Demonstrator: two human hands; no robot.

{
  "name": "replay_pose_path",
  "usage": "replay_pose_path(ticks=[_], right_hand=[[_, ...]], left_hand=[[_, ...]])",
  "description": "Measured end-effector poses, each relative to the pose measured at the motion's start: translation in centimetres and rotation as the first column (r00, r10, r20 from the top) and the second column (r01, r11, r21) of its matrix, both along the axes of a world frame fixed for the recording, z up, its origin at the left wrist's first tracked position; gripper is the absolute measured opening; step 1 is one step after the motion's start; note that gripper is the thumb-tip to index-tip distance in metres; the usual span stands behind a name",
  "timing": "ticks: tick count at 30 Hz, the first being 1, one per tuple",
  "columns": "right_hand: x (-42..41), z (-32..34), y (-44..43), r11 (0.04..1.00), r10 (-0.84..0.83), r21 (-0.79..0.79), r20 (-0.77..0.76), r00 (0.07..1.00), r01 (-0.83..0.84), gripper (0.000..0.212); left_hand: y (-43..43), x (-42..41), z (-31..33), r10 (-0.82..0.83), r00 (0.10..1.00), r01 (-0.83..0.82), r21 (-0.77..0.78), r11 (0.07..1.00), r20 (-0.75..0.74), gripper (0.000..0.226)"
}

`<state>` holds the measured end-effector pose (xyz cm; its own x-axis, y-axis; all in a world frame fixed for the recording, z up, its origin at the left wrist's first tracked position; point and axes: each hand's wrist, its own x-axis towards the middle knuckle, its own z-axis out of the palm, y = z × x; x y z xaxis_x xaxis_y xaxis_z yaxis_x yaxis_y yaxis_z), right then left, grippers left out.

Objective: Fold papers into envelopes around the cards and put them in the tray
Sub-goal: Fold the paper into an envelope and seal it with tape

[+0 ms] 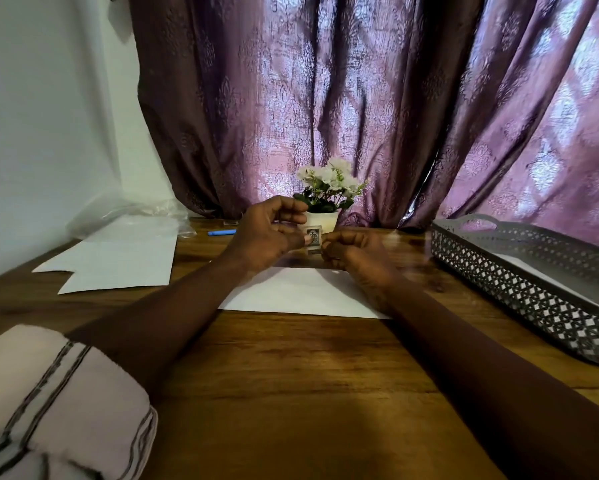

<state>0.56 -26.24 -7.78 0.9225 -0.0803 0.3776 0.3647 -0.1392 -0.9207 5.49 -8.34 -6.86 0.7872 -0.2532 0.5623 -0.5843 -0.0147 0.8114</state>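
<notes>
While a rolled sleeve (59, 403) sat at the near left, both forearms reached over the wooden table (291, 393) above a white paper sheet (301, 296) lying flat. Just past the sheet's far edge, the left hand (270, 230) and right hand (353, 251) together pinched a small card (314, 237), held upright off the table, fingers curled at its two sides. The perforated tray (519, 289) stood to the right, well apart. Spare papers (118, 261) lay at the left, a blue pen (221, 232) beyond them. A potted flower (325, 188) stood farther off before the purple curtain (360, 98).
</notes>
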Motion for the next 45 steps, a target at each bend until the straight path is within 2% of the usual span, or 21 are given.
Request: replay_pose_path(ticks=[4,7,9,13,15,17,20,24,28,30,33,36,40,42,43,44,45], right_hand=[[-0.2,0.2,0.1,0.997,0.018,0.069,0.01,1.0,-0.018,0.009],[-0.4,0.5,0.1,0.997,0.003,0.071,0.021,1.0,-0.004,0.015],[-0.6,0.8,0.2,0.995,0.024,0.1,-0.025,0.999,-0.021,0.02],[-1.1,1.3,0.5,0.966,0.103,0.245,-0.094,0.99,-0.078,0.026],[-0.9,1.2,0.5,0.942,0.133,0.322,-0.116,0.984,-0.089,0.028],[-0.8,1.1,0.4,0.949,0.145,0.298,-0.133,0.98,-0.101,0.029],[-0.5,0.7,0.2,0.977,0.164,0.159,-0.133,0.977,-0.143,0.035],[-0.4,0.6,0.3,0.979,0.117,0.182,-0.111,0.987,-0.096,0.047],[-0.6,0.6,0.7,0.977,0.083,0.202,-0.084,0.993,-0.065,0.038],[-0.9,1.0,0.6,0.976,0.09,0.206,-0.06,0.994,-0.076,0.038],[-1.6,1.6,0.4,0.973,0.126,0.198,-0.03,0.992,-0.118,0.038],[-1.8,2.1,0.1,0.991,0.091,0.105,-0.023,0.996,-0.088,0.035],[-1.5,4.0,-2.7,0.988,-0.057,0.142,0.018,0.998,0.054,0.059],[-1.7,4.2,-4.7,0.988,-0.146,0.061,0.067,0.987,0.142,0.056],[-1.6,3.9,-5.6,0.983,-0.174,-0.05,0.078,0.982,0.178,0.048],[-1.5,3.5,-6.2,0.958,-0.18,-0.216,0.064,0.982,0.189,0.04],[-1.4,3.0,-6.5,0.889,-0.16,-0.43,0.023,0.987,0.154,0.039]], left_hand=[[1.0,-0.2,1.7,-0.044,0.996,0.038,-0.077,0.996,-0.082,0.049],[2.9,0.1,3.0,0.008,0.99,-0.038,-0.205,0.978,-0.142,0.027],[4.0,0.4,3.1,0.078,0.983,-0.117,-0.242,0.963,-0.166,0.021],[4.1,0.1,2.1,0.123,0.96,-0.165,-0.152,0.975,-0.252,0.013],[3.1,-0.6,1.6,0.033,0.946,-0.059,-0.072,0.996,-0.321,0.011],[1.6,-1.5,1.1,-0.079,0.933,0.091,0.016,0.996,-0.351,0.025],[-1.2,-2.4,0.1,-0.148,0.946,0.182,0.094,0.979,-0.29,0.025],[-1.8,-2.4,0.0,-0.099,0.968,0.115,0.056,0.992,-0.231,0.02],[-0.2,-2.3,0.7,-0.144,0.945,0.158,0.025,0.987,-0.294,0.05],[0.1,-2.3,1.0,-0.144,0.945,0.146,-0.017,0.989,-0.293,0.043],[0.2,-2.1,1.2,-0.091,0.976,0.084,-0.043,0.996,-0.197,0.024],[0.4,-1.9,1.3,-0.082,0.985,0.078,-0.029,0.997,-0.151,0.022],[0.7,-1.6,1.7,-0.061,0.989,0.056,-0.04,0.998,-0.134,0.031],[1.1,-1.4,1.8,-0.041,0.989,0.039,-0.019,0.999,-0.139,0.022],[1.2,-1.4,1.8,-0.035,0.989,0.035,-0.006,0.999,-0.146,0.018],[1.3,-1.3,1.8,-0.031,0.988,0.032,0.006,0.999,-0.153,0.015],[1.4,-1.3,1.8,-0.027,0.987,0.03,0.018,0.999,-0.157,0.014]])
